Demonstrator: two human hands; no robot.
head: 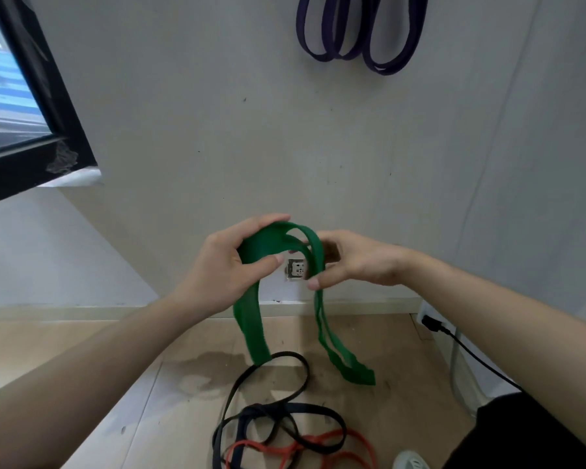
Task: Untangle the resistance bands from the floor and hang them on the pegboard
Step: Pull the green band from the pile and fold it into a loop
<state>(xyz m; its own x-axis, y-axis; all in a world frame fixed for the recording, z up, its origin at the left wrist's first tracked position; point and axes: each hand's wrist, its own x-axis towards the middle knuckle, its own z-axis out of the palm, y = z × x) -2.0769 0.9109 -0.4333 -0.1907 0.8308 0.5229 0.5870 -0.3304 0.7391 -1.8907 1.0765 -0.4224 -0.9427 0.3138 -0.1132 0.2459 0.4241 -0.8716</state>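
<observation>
The left hand grips the green resistance band. The right hand pinches its other strand. Both ends hang down.

Soft, even daylight from the window at left; faint shadows, slight motion blur, wide-angle bending at edges.

The green band looks like smooth, matt rubber, as do the black bands and the red band. The floor is pale wood-look board, dull, scuffed and stained. The wall is matt grey paint with small marks.
</observation>
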